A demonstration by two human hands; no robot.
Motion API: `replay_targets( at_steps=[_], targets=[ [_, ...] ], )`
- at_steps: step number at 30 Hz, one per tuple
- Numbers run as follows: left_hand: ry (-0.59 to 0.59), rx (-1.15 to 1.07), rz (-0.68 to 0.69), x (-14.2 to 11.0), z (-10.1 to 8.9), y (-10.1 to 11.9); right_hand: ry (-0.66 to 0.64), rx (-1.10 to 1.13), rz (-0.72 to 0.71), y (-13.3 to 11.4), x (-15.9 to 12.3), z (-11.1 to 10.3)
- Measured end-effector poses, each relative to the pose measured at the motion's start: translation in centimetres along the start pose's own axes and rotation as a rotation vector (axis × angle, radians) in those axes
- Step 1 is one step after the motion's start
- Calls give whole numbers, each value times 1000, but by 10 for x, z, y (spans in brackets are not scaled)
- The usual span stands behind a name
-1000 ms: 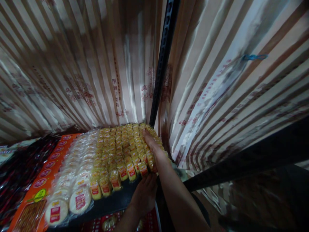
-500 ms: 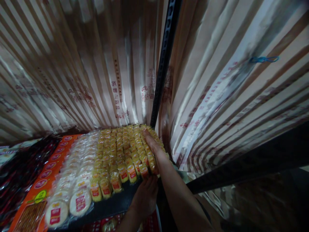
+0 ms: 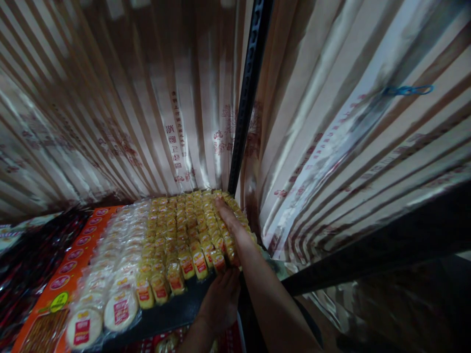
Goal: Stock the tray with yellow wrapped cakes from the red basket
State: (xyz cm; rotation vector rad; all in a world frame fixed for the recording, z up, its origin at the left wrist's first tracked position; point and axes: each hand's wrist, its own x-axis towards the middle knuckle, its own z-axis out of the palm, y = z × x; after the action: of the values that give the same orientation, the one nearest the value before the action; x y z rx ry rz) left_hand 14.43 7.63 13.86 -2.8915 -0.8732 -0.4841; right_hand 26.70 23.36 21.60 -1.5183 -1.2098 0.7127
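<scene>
Rows of yellow-wrapped snack cakes [image 3: 191, 225] with red labels stand packed together on a dark shelf [image 3: 169, 314]. My right hand [image 3: 226, 214] reaches over them and lies along the rightmost rows, with its fingers stretched toward the far end. Part of that hand's far side is hidden. At the front right end of the rows is my left hand [image 3: 223, 291], its fingers bent and pressed against the end snack cakes. The dim light hides the left fingertips. Left of the yellow rows lie two rows of round white crackers [image 3: 120, 309] in clear wrappers.
An orange packet [image 3: 69, 267] and dark shiny packets [image 3: 35, 264] lie farther left. Pleated printed curtain sheeting [image 3: 198, 122] hangs behind and at the right. A black perforated post [image 3: 248, 88] rises at the back corner. A dark rail [image 3: 368, 250] runs along the right.
The view has shifted slightly. Both hands keep almost the same place on the snack cakes, and no packet has visibly changed position.
</scene>
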Motion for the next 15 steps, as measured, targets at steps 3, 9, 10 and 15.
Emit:
replay_targets(
  at_steps=[3, 9, 10, 15],
  targets=[
    [-2, 21, 10, -1, 2, 0, -57, 16, 73, -2, 2, -3],
    [2, 12, -2, 1, -2, 0, -90, -58, 132, -5, 10, -1],
    [7, 9, 5, 1, -3, 0, -94, -59, 131, -5, 11, 0],
    [-27, 5, 17, 0, -2, 0, -97, -66, 130, -5, 10, 1]
  ],
)
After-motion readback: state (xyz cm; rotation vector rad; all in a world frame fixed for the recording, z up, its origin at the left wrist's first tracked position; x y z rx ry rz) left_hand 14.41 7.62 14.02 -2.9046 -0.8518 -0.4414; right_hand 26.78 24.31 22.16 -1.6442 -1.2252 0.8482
